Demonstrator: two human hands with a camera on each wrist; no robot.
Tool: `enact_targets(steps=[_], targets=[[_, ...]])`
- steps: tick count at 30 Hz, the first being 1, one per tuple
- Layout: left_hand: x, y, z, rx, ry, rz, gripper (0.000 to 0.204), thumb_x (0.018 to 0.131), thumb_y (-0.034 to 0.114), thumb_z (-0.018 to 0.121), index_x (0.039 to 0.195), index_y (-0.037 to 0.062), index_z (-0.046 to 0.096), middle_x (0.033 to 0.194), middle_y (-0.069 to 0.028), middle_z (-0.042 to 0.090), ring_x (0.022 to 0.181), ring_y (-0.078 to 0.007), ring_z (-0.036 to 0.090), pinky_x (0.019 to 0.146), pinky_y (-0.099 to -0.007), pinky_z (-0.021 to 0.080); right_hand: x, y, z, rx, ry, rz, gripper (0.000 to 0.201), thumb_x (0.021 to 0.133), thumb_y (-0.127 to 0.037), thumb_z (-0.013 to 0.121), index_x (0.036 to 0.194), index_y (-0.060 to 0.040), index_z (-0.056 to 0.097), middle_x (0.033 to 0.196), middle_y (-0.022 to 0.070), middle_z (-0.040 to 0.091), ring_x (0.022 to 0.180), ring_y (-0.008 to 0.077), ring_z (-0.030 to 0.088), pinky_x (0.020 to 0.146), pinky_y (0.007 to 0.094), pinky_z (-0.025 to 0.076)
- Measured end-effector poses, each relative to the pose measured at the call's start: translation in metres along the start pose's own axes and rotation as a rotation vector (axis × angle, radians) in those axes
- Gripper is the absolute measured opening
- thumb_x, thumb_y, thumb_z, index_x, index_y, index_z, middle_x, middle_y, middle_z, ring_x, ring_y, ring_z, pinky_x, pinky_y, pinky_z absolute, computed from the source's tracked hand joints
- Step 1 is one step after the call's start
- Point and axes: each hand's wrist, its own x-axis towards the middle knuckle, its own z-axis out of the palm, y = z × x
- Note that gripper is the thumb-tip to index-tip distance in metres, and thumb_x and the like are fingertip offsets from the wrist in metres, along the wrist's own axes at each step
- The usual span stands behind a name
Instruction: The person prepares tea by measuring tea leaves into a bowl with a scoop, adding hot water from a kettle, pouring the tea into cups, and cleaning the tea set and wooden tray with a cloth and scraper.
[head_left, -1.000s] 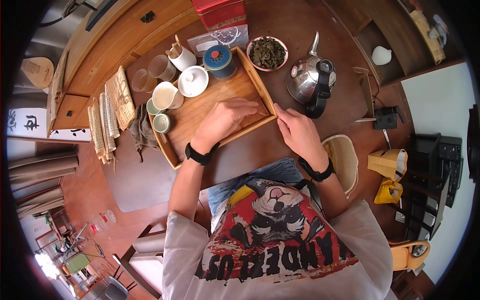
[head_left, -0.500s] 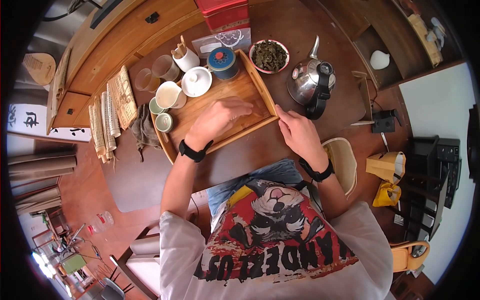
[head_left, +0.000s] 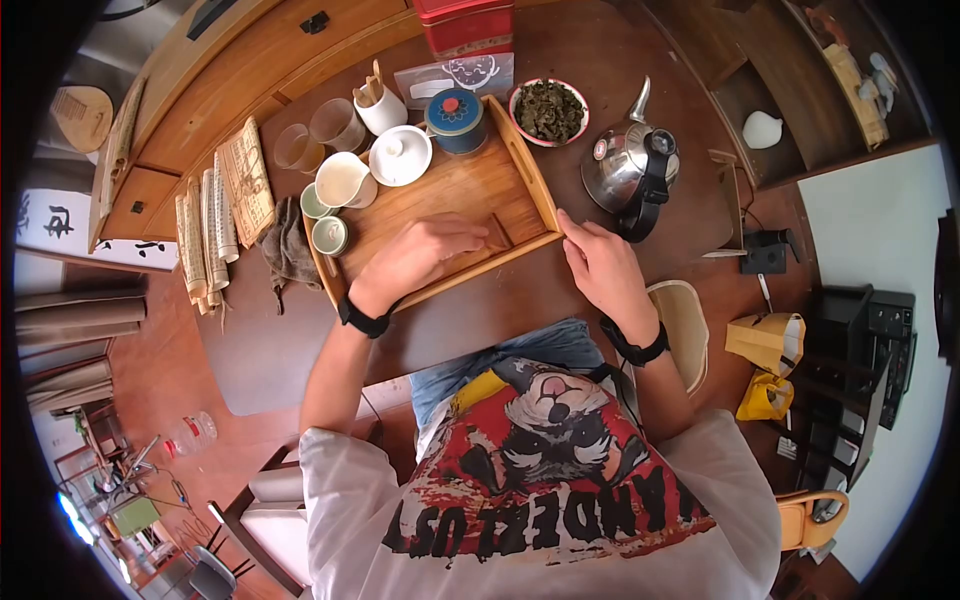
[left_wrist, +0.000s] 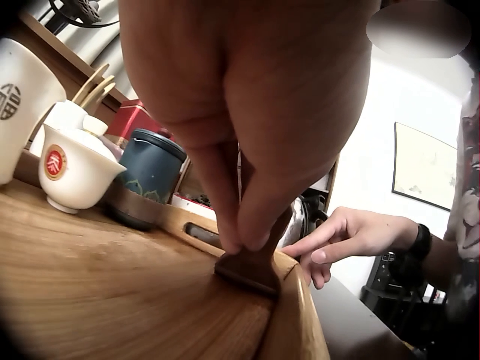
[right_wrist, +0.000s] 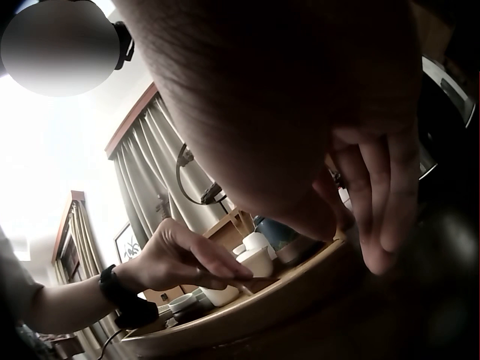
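The tea tray [head_left: 440,195] is pale wood with a smooth, matt grain, and the small dark slat [left_wrist: 251,268] pinched at its corner looks like darker wood. The counter [head_left: 560,290] is reddish-brown wood with a dull sheen. The kettle [head_left: 625,165] is polished metal (mirror-bright) with a black plastic handle. The lidded cup [head_left: 400,155] is glossy white porcelain. The rag [head_left: 285,250] is rough brown cloth.

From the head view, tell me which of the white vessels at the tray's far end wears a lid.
The white gaiwan beside the blue tin: a knobbed lid covers it, while the pitcher and the tool holder stand open.
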Motion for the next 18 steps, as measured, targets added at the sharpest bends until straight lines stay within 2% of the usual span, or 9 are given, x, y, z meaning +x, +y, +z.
enact_targets(steps=[10, 12, 15, 17, 18], targets=[[-0.046, 0.010, -0.032, 0.007, -0.048, -0.093, 0.021, 0.085, -0.007, 0.077, 0.106, -0.0039, 0.079, 0.121, -0.0161, 0.082, 0.110, -0.0369, 0.078, 0.095, -0.0434, 0.064, 0.000, 0.001, 0.001, 0.004, -0.004, 0.005, 0.041, 0.103, -0.011, 0.068, 0.144, -0.0053, 0.070, 0.098, 0.0181, 0.071, 0.085, 0.0423, 0.072, 0.075, 0.0518, 0.060], [-0.048, 0.012, -0.036, -0.005, -0.043, -0.095, 0.020, 0.086, -0.007, 0.078, 0.105, -0.0039, 0.079, 0.119, -0.0163, 0.082, 0.109, -0.0364, 0.078, 0.095, -0.0429, 0.064, -0.001, 0.003, 0.006, 0.051, 0.053, -0.012, 0.043, 0.102, -0.005, 0.068, 0.145, -0.0053, 0.070, 0.093, 0.0198, 0.068, 0.080, 0.0438, 0.069, 0.071, 0.0503, 0.055], [-0.048, 0.015, -0.036, -0.020, 0.038, -0.131, 0.018, 0.089, -0.005, 0.080, 0.107, -0.0029, 0.079, 0.113, -0.0163, 0.082, 0.104, -0.0353, 0.079, 0.091, -0.0412, 0.064, 0.000, 0.002, 0.007, 0.036, 0.061, -0.027, 0.042, 0.102, -0.005, 0.068, 0.145, -0.0043, 0.070, 0.094, 0.0201, 0.068, 0.081, 0.0438, 0.069, 0.071, 0.0503, 0.055], [-0.041, 0.019, -0.033, 0.033, 0.208, -0.168, 0.022, 0.090, -0.002, 0.077, 0.112, -0.0005, 0.079, 0.113, -0.0166, 0.081, 0.103, -0.0374, 0.077, 0.088, -0.0428, 0.064, 0.001, 0.000, 0.006, 0.032, 0.050, -0.021, 0.042, 0.102, -0.005, 0.068, 0.144, -0.0036, 0.070, 0.094, 0.0203, 0.068, 0.081, 0.0438, 0.069, 0.071, 0.0503, 0.055], [-0.036, 0.021, -0.031, 0.035, 0.213, -0.171, 0.022, 0.090, -0.002, 0.077, 0.112, -0.0005, 0.079, 0.113, -0.0166, 0.081, 0.103, -0.0374, 0.077, 0.088, -0.0428, 0.064, 0.002, -0.001, 0.006, 0.022, 0.038, -0.011, 0.042, 0.102, -0.006, 0.068, 0.144, -0.0030, 0.070, 0.094, 0.0204, 0.068, 0.081, 0.0438, 0.070, 0.071, 0.0504, 0.055]])
